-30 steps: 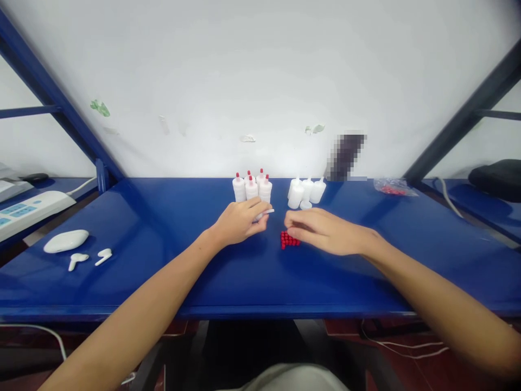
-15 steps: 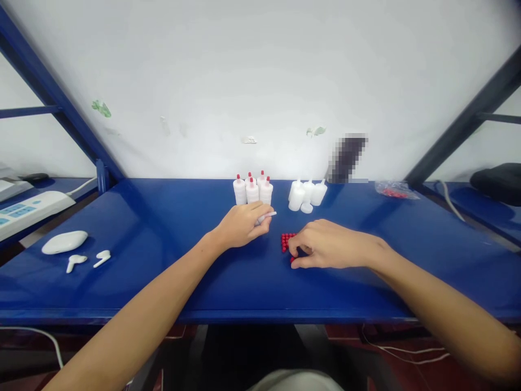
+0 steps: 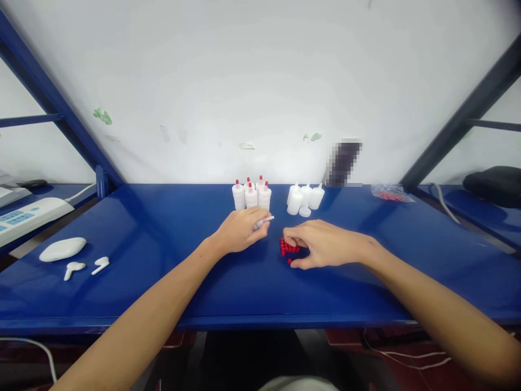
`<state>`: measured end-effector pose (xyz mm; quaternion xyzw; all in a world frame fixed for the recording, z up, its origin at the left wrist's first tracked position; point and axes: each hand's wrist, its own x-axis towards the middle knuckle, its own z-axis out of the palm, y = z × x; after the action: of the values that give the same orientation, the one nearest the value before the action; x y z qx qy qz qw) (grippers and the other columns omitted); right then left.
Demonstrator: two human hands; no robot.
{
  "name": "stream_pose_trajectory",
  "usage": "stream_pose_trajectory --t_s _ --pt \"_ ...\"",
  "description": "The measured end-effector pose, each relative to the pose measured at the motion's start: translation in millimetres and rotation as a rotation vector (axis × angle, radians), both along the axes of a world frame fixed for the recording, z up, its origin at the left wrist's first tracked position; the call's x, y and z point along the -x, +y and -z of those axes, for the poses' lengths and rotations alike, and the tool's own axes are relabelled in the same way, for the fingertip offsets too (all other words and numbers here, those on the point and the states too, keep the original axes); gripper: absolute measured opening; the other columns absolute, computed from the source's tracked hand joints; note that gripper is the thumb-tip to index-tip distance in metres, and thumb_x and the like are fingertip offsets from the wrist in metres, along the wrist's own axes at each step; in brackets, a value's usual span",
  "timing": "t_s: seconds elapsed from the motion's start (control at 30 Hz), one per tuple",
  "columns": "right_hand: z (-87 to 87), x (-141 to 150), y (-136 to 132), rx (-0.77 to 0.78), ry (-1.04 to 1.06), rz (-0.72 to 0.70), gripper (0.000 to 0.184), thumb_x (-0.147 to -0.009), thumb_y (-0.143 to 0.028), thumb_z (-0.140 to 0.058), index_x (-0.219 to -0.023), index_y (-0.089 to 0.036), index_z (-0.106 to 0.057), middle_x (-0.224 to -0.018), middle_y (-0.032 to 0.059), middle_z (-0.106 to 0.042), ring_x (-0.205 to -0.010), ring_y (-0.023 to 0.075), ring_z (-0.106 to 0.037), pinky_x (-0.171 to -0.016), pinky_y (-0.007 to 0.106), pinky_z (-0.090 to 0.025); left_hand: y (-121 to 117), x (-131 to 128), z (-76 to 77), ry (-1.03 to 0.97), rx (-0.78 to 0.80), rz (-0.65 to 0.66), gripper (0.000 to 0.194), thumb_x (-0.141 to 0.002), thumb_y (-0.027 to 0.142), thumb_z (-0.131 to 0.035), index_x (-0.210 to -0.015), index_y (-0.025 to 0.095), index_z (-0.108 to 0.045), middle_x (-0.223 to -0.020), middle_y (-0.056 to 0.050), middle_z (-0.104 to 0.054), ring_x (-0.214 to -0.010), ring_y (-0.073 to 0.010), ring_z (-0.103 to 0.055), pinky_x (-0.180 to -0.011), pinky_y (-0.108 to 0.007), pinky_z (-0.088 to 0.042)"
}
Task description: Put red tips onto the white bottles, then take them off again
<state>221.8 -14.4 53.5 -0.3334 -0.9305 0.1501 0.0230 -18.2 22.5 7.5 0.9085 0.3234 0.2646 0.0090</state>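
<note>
My left hand is wrapped round a small white squeeze bottle whose nozzle points to the right; the body is mostly hidden by the fingers. My right hand is over a tight cluster of small red caps, its thumb and fingers apart. One loose red cap lies nearer to me, at the thumb's tip. Behind my left hand stand several white bottles with red caps. Several uncapped white bottles are farther back on the right, one of them lying with its base toward me.
A clear bag with red pieces lies at the back right of the blue table. At left are a white earbud case, two earbuds and a power strip. A blurred dark object is against the wall.
My right hand came down and nearer to me at the red caps, and one cap now lies apart from the cluster. My left hand has kept its hold on the bottle.
</note>
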Motion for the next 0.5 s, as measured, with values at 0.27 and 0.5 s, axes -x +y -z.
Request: stream_pose_trajectory --t_s 0.27,0.5 --pt "3.9 2.4 0.0 -0.043 0.015 -0.005 0.03 -0.082 -0.039 -0.063 -0.08 -0.022 -0.037 -0.073 -0.0039 -0.052 -0.059 0.0112 -0.041 -0.054 0.025 -0.026 0.6 0.4 -1.4 0.017 -0.008 -0.012 0.025 -0.095 0.029 -0.041 -0.106 0.017 -0.061 -0.098 -0.005 -0.069 -0.087 -0.0178 -0.064 -0.076 -0.028 -0.048" --pt "5.2 -0.6 6.0 -0.069 0.005 0.02 0.031 -0.083 -0.041 -0.062 -0.081 -0.022 -0.038 -0.071 -0.004 -0.052 -0.058 0.0117 -0.041 -0.054 0.025 -0.026 1.1 0.3 -0.6 0.008 -0.011 -0.022 0.024 -0.095 0.029 -0.042 -0.105 0.018 -0.061 -0.098 -0.005 -0.069 -0.087 -0.0176 -0.064 -0.076 -0.028 -0.048"
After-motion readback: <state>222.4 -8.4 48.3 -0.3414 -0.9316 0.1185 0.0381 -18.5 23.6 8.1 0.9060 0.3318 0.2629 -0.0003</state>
